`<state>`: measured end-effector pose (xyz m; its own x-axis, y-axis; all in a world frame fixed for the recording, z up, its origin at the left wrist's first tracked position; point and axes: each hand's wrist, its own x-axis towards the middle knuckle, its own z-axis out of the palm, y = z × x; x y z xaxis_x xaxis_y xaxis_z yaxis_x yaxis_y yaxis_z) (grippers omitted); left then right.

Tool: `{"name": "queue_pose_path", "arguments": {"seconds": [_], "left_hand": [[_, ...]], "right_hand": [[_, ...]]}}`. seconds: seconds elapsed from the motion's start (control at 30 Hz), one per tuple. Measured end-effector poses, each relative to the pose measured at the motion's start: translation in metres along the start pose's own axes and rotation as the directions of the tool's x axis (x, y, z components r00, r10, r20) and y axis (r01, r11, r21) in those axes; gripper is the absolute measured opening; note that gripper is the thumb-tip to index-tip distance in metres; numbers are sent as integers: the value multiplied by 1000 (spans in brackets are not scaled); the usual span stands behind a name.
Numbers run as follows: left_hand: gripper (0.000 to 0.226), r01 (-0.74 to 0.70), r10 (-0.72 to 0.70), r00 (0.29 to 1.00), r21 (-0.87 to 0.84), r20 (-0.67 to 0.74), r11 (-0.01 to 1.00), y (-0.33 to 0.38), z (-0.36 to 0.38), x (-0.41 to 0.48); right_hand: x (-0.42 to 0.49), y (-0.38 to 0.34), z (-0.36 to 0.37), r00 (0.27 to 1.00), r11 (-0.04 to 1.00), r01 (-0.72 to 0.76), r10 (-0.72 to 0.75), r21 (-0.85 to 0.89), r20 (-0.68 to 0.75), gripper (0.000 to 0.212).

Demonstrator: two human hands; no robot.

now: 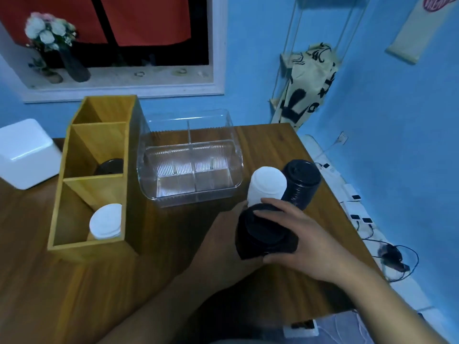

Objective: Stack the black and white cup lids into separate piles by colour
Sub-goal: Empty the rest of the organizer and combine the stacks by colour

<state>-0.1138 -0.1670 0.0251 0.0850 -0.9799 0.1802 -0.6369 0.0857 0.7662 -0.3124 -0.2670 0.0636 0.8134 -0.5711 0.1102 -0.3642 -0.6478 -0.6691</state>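
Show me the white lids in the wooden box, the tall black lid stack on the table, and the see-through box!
white lids (105,220): head view, top lid
tall black lid stack (301,173): head view, top lid
see-through box (173,194): head view, front wall

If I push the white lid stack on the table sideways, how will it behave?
The white lid stack looks tall and narrow, so it probably tips. Being separate lids, it may shear apart. Likely light: thin plastic.

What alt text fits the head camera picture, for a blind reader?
The right hand grips a stack of black lids at a wooden table, the left hand beside it. Behind stand a white lid stack and a black lid stack; a wooden organiser on the left holds more lids.
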Motion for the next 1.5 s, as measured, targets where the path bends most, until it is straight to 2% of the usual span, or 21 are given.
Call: {"name": "queue_pose_path", "arguments": {"seconds": [0.07,0.17,0.3,0.37,0.43,0.6,0.7,0.83,0.9,1.27,1.5], "left_hand": [[88,-41,40,998,-33,-45,999,24,13,17],[98,-32,29,997,-49,-75,998,51,24,47],[103,-4,22,980,91,-198,996,62,23,88],[97,49,1,979,244,-202,968,57,22,104],[90,65,-12,989,368,-144,928,51,24,114],[85,47,-30,999,527,-40,849,44,35,127],[75,43,-11,998,537,-62,843,36,41,123],[68,41,0,996,474,-87,880,23,52,112],[66,46,2,995,464,-101,885,19,55,109],[67,55,1,995,548,-101,835,15,41,88],[68,98,-13,990,607,-144,789,14,18,37]], "right_hand": [[-8,9,-29,999,1000,-16,16,7,-40,77],[-10,26,-70,991,999,-46,49,21,-128,76],[10,58,-116,969,997,-44,59,65,-241,73],[25,76,-129,974,997,-59,66,40,-217,73],[39,92,-134,984,998,-70,68,-5,-162,73],[58,109,-125,998,997,-50,48,-56,-31,73],[59,119,-116,998,999,-39,38,-6,-49,66],[62,124,-94,974,996,-41,58,82,-217,43],[63,123,-88,969,996,-44,60,73,-239,38],[60,121,-82,980,998,-30,40,57,-195,40],[30,91,-59,996,991,22,-11,133,-84,54]]}}
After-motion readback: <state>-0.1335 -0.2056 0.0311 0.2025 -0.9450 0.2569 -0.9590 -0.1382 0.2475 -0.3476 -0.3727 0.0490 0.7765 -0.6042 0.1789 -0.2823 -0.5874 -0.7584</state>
